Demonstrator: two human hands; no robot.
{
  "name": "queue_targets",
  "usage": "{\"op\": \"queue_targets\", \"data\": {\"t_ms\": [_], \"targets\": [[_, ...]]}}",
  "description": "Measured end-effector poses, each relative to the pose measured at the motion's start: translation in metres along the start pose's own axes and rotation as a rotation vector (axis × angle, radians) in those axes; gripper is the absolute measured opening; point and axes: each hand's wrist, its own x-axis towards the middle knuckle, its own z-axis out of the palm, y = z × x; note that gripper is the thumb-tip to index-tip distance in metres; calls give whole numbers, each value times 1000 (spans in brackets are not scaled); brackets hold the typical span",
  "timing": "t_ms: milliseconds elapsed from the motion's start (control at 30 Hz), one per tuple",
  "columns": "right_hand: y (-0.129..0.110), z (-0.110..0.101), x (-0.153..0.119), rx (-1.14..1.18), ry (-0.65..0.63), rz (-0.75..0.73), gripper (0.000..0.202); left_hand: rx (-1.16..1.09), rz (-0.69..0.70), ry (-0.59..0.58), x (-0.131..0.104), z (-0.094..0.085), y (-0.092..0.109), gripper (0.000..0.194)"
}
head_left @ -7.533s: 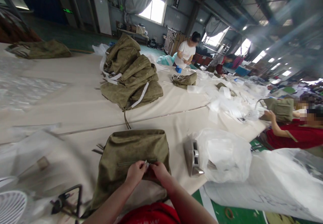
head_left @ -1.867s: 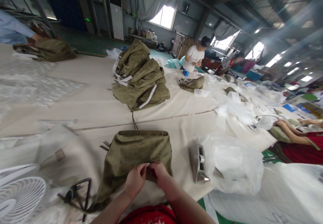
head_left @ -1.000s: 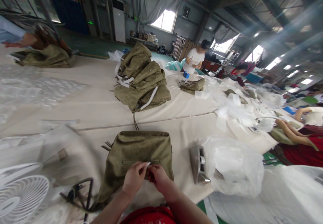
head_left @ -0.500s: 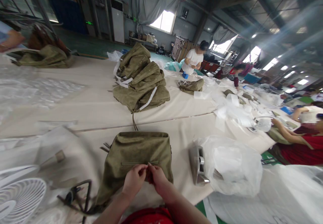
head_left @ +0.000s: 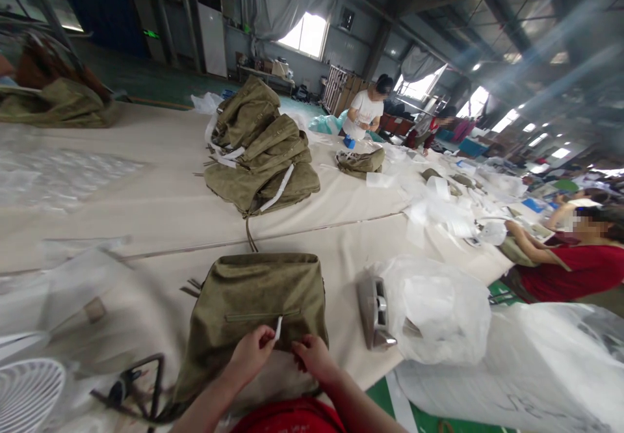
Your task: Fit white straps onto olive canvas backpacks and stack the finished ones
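Cream cloth covers the long worktable (head_left: 146, 205), and your olive-green fabric bag (head_left: 258, 283) lies at its near edge, right in front of you. Your left hand (head_left: 251, 353) pinches a narrow white strip (head_left: 278, 328) by the bag's slit; your right hand (head_left: 314, 358), just beside, has thumb and fingertips drawn together, and you can't tell whether they grip anything. The strip's upper end stands free, so this bit looks unfinished; how much is left doesn't show. Beyond the bag sits a pile of olive bags (head_left: 263, 153), some with white wrapping.
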Motion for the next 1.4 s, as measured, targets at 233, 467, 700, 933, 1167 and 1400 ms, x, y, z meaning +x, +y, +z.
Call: {"op": "queue_targets", "data": {"t_ms": [233, 467, 700, 933, 1167, 1400], "targets": [[-16, -1, 1, 47, 66, -83, 17, 356, 82, 12, -4, -10, 10, 13], [-45, 39, 26, 469, -216, 125, 12, 368, 309, 119, 29, -38, 44, 21], [-37, 41, 29, 443, -122, 143, 17, 726, 384, -82, 57, -33, 76, 9], [-23, 40, 46, 281, 22, 41, 27, 1000, 355, -173, 72, 5, 83, 19], [-25, 31, 52, 243, 69, 65, 29, 948, 287, -183, 83, -9, 79, 21], [-31, 20, 57, 390, 155, 115, 28, 814, 275, -168, 86, -16, 70, 24]]}}
